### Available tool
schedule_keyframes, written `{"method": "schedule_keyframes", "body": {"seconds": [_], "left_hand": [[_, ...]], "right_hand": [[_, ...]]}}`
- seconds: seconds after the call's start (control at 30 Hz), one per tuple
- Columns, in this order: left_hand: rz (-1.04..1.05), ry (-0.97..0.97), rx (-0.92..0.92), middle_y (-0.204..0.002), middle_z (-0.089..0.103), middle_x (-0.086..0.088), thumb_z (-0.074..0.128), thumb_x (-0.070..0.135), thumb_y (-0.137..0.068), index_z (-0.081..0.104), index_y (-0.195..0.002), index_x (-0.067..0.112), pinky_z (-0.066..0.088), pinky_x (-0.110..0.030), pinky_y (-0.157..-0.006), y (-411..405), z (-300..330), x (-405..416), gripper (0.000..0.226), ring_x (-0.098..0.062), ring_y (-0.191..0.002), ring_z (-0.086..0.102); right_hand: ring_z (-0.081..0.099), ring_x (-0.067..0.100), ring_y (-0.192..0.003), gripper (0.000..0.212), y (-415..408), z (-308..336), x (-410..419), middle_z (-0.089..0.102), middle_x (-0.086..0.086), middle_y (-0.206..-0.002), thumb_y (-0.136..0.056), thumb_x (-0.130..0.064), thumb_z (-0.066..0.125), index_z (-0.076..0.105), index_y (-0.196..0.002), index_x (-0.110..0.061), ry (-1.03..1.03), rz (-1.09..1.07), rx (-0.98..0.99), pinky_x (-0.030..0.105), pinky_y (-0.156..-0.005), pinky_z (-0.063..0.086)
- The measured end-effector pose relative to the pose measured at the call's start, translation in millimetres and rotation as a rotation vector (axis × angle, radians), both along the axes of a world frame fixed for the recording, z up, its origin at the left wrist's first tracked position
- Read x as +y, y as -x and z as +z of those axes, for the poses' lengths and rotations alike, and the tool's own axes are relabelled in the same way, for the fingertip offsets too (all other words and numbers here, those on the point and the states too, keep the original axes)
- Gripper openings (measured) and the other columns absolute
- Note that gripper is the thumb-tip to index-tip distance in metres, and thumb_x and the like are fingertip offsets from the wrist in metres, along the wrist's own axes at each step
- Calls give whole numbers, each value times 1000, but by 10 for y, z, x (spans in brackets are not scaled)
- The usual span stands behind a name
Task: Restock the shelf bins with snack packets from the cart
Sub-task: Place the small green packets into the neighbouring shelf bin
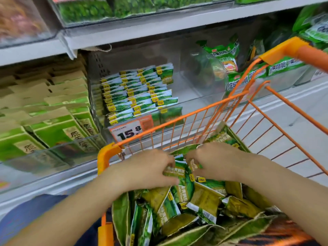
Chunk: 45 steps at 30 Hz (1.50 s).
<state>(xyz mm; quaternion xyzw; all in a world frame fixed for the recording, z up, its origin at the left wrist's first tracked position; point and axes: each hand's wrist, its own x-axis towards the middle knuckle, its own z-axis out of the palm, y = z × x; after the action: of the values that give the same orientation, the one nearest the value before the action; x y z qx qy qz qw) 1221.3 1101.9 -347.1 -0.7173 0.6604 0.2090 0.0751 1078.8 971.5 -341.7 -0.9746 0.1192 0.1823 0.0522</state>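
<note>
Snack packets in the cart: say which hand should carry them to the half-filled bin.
Probably left. Both hands grip packets in the cart, but the left hand is on the side of the half-filled bin; the right hand would cross over.

A shop aisle is shown. Tiered shelves [124, 35] are seen from nine to two o'clock, stocked with clear bins [177, 82] of green snack packets [140, 91]. A printed price tag [131, 129] is fixed at the bin front, and an orange wire cart [179, 119] is parked at five o'clock.
</note>
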Motion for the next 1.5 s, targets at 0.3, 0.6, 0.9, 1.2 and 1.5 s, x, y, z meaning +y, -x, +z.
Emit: {"method": "schedule_keyframes", "body": {"seconds": [0.3, 0.6, 0.9, 1.2, 1.5], "left_hand": [[-18, -109, 234, -89, 53, 2, 66, 21, -78, 49, -84, 19, 44, -34, -61, 19, -19, 107, 17, -13, -71, 49], [214, 259, 928, -103, 56, 7, 58, -11, -85, 57, -106, 16, 45, -19, -66, 0, 184, 135, 34, 0, -65, 49], [651, 597, 1211, -104, 73, -7, 70, 23, -83, 65, -111, 15, 57, -26, -78, -60, 413, 18, 30, -16, -91, 70], [665, 949, 687, -86, 71, 3, 66, 18, -91, 66, -93, 17, 54, -32, -71, -720, 544, -1004, 3, -9, -75, 65], [703, 710, -15, -113, 69, -7, 67, 31, -89, 70, -107, 20, 45, -33, -88, -1282, 238, -2176, 22, -29, -109, 61]], "right_hand": [[59, 9, -94, 44, 30, 125, -101, 65, -10, -110, -92, -50, 53, 48, -131, -31, -184, -144, -89, 30, -86, 48], [54, -7, -60, 35, 88, 371, 29, 60, -18, -75, -85, -37, 62, 64, -118, -24, -1026, -457, -147, 9, -57, 44], [66, 12, -74, 30, -158, 432, -1, 72, 1, -84, -74, -18, 71, 59, -101, -15, -1396, -692, -795, 30, -72, 48], [31, 21, -137, 55, -185, 187, -335, 42, 6, -146, -100, -52, 23, 41, -140, -19, -122, -454, -638, 35, -110, 24], [-5, 23, -149, 57, -210, -39, -276, 0, 9, -161, -99, -46, 37, 25, -148, -19, -28, -380, -545, 41, -120, 14]]}}
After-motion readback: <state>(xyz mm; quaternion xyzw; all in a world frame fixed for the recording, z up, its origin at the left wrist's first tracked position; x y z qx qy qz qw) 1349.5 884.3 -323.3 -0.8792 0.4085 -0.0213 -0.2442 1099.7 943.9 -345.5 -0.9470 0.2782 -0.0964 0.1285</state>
